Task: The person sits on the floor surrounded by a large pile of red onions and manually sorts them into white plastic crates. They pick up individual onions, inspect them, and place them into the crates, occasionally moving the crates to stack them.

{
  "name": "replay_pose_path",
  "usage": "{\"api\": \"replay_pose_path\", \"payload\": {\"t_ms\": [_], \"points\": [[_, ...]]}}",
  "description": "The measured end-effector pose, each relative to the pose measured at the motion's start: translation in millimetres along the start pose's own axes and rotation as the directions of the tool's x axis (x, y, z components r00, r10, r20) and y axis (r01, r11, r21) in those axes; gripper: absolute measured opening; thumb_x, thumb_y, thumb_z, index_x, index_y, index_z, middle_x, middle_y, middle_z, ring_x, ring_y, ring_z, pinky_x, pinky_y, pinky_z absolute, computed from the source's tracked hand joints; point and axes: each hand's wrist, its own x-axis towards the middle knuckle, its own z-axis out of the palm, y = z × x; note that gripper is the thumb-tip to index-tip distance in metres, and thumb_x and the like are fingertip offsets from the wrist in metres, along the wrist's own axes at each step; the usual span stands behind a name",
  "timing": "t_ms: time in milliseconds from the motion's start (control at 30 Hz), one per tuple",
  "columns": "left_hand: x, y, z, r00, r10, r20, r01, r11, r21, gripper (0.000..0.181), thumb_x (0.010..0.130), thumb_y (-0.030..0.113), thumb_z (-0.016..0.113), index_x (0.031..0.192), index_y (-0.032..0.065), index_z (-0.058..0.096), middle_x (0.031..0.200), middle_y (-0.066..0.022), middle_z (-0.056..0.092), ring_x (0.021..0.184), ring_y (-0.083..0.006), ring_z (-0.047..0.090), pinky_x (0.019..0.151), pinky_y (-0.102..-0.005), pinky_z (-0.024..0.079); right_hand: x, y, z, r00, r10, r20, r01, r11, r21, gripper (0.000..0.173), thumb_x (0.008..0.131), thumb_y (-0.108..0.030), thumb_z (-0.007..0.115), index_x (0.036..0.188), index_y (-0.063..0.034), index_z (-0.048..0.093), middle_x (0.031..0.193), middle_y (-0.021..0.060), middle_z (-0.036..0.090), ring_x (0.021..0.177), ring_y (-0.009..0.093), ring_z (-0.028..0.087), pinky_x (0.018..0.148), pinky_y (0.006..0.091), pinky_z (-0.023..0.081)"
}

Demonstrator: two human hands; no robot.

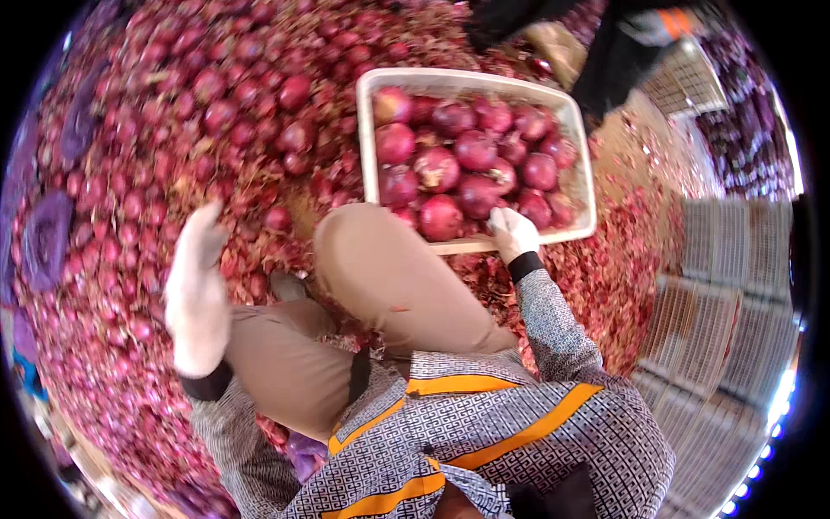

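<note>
A white plastic crate (pixel 476 76) full of red onions (pixel 476 150) stands just beyond my knees. My right hand (pixel 514 232), in a white glove, is at the crate's near edge, its fingers down beside the onions; whether they grip the edge or an onion cannot be told. Away to the left, my left hand (pixel 200 292), gloved too and blurred, is raised beside my left knee. No onion shows in it, though its palm is partly hidden. Loose red onions (pixel 295 92) and dry skins lie heaped beneath and beyond it.
Stacked plastic crates (pixel 700 311) line the right side. Another person's dark-clad legs (pixel 609 71) are close behind the crate, with a further crate (pixel 684 81) near them. Purple mesh bags (pixel 48 240) lie at the left edge. Onion skins (pixel 609 279) cover the floor right of the crate.
</note>
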Motion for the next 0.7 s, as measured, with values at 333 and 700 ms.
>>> {"api": "replay_pose_path", "payload": {"t_ms": [333,700], "points": [[11,-43,27,0.515,-0.144,0.845,-0.455,0.790,0.412,0.016,0.079,0.011,0.061,0.095,0.0069,0.058,0.081,-0.0090,0.057,0.071,-0.0252,0.063,0.061,-0.0396,0.053,-14,24,5,0.969,0.152,-0.197,-0.165,0.985,-0.051,0.033,0.101,-0.022,0.054,0.077,-0.0001,0.056,0.067,0.0196,0.052,0.060,0.031,0.053,0.060,0.0429,0.044],[65,-158,78,0.365,-0.372,0.853,-0.131,0.887,0.443,0.015,0.086,0.017,0.063,0.097,0.0069,0.064,0.088,-0.0218,0.069,0.079,-0.0430,0.070,0.068,-0.0542,0.056,-6,3,3,0.958,0.227,-0.174,-0.269,0.922,-0.278,0.030,0.096,-0.027,0.055,0.086,-0.0016,0.064,0.082,0.0236,0.066,0.080,0.046,0.064,0.073,0.0538,0.051]]}}
